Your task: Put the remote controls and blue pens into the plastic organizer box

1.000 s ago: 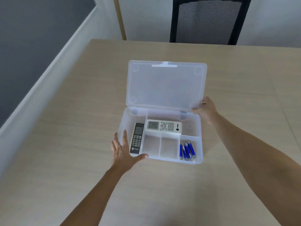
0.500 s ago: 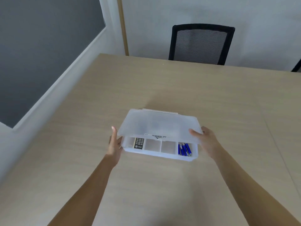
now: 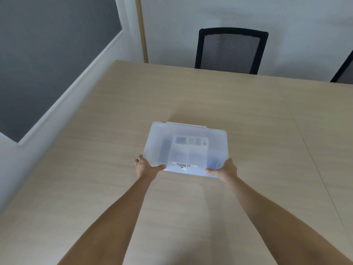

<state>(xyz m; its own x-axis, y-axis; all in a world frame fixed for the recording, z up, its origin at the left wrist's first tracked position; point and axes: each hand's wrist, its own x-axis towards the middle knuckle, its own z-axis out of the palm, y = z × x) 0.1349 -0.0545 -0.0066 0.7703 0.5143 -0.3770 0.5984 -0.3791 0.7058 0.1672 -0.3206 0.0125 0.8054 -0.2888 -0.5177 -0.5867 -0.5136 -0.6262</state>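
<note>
The translucent plastic organizer box [image 3: 186,131] lies on the wooden table with its lid down flat. Through the lid I make out a white remote control [image 3: 190,142], a dark remote control [image 3: 165,149] to its left and a blue smudge of the pens [image 3: 214,162] at the near right. My left hand [image 3: 146,167] grips the box's near left corner, thumb on the lid. My right hand [image 3: 224,170] grips the near right corner in the same way. A barcode sticker sits on the lid's front edge between them.
The light wooden table [image 3: 267,121] stretches wide around the box. A black mesh office chair [image 3: 231,50] stands at the far edge. A dark panel and white wall run along the left side. Another dark chair edge [image 3: 343,71] shows at far right.
The lid, upright a second ago and half lowered half a second ago, now lies flat on the box. Both hands have moved to the near corners. The view has tilted up.
</note>
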